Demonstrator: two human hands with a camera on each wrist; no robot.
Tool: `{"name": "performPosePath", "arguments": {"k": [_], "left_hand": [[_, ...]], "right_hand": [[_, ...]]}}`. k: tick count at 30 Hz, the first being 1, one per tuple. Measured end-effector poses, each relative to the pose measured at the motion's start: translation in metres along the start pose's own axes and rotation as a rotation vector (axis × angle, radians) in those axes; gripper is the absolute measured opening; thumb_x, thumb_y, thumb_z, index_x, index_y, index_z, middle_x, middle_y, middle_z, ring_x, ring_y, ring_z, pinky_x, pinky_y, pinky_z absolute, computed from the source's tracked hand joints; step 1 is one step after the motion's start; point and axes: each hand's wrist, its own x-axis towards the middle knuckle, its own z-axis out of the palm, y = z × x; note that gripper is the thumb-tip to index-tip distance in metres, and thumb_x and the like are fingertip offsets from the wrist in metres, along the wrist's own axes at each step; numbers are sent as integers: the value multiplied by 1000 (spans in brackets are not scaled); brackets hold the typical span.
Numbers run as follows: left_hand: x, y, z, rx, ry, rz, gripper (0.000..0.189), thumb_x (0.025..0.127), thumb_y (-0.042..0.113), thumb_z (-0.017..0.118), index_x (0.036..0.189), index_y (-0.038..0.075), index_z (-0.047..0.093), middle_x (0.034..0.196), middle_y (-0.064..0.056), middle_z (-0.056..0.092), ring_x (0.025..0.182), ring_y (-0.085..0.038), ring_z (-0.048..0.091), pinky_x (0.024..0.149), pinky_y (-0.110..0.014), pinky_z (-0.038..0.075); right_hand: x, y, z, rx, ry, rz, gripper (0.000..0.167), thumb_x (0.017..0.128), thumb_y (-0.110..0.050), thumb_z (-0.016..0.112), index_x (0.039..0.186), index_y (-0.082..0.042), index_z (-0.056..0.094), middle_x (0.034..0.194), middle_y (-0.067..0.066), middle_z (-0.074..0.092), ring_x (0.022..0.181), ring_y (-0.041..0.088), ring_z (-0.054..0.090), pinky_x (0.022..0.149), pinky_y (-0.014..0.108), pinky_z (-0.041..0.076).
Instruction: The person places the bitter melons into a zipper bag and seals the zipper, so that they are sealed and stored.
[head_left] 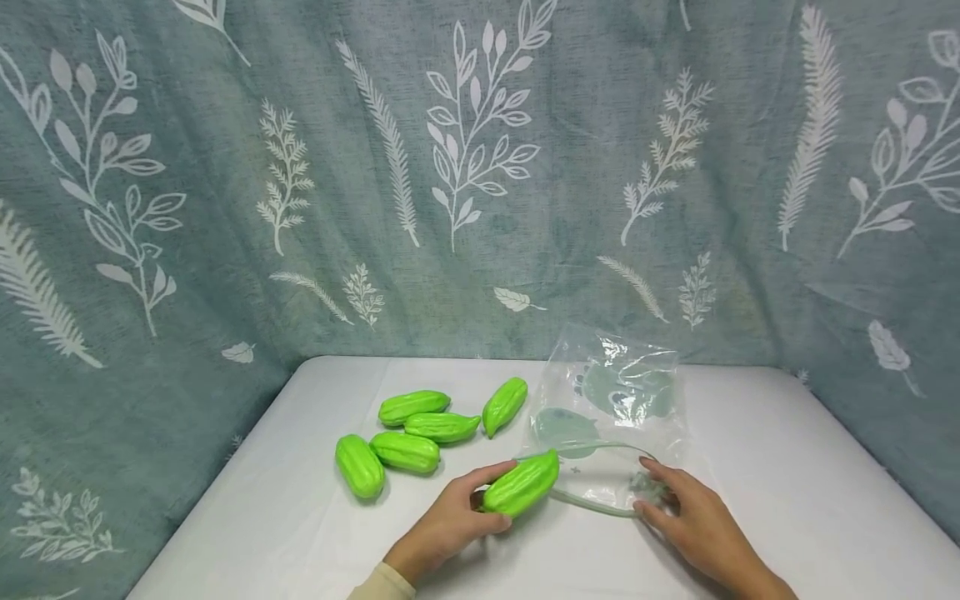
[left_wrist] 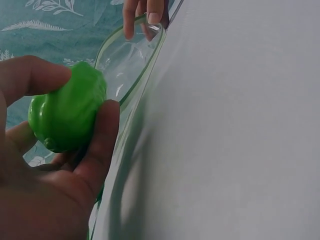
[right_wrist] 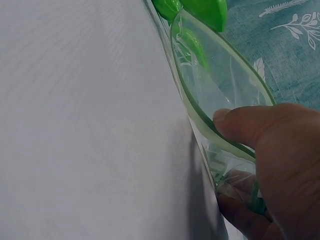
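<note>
My left hand grips a bright green ridged gourd by one end, thumb on one side and fingers on the other. The gourd's pointed end reaches the left edge of a clear zip bag with a green rim and cartoon print. In the left wrist view, the held gourd is in front of the bag's mouth. My right hand holds the right side of the bag's mouth, which gapes open. In the right wrist view, the thumb of this hand lies over the green rim; some fingers show through the plastic.
Several more green gourds lie on the white table left of the bag. One gourd sits apart, close to the bag's left edge. A teal curtain with white leaf patterns hangs behind the table and along its sides.
</note>
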Motion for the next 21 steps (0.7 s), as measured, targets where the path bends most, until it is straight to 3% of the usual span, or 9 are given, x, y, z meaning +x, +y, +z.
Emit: {"name": "performPosePath", "arguments": {"k": [4,9,15,21], "left_hand": [[2,-1,2,33,-15,18,64,84,8,74,144,18,56,144,-7,51,120,-22,55,98,-34,47],[1,-3,4,35,-35,23,53,87,12,74,138,18,61,136,-4,58,114,-20,59,90,-28,51],[4,-3,10,5,-17,58,53,88,12,73,140,12,59,132,-6,59,106,-20,59,84,-26,52],[7,0,16,-37,-6,14,47,90,9,72,136,16,64,132,-9,57,101,-20,60,78,-34,59]], "right_hand": [[1,1,0,-2,0,1,65,87,-36,79,142,-10,56,124,14,66,111,37,63,90,57,50],[0,1,2,-8,-1,2,64,86,-33,80,141,-9,57,122,12,67,110,34,64,90,56,51],[-1,-1,0,-7,0,10,64,86,-32,80,140,-9,57,123,13,66,112,37,62,91,59,49],[1,0,1,0,1,4,64,86,-33,80,140,-9,57,123,14,66,113,39,62,92,60,48]]}}
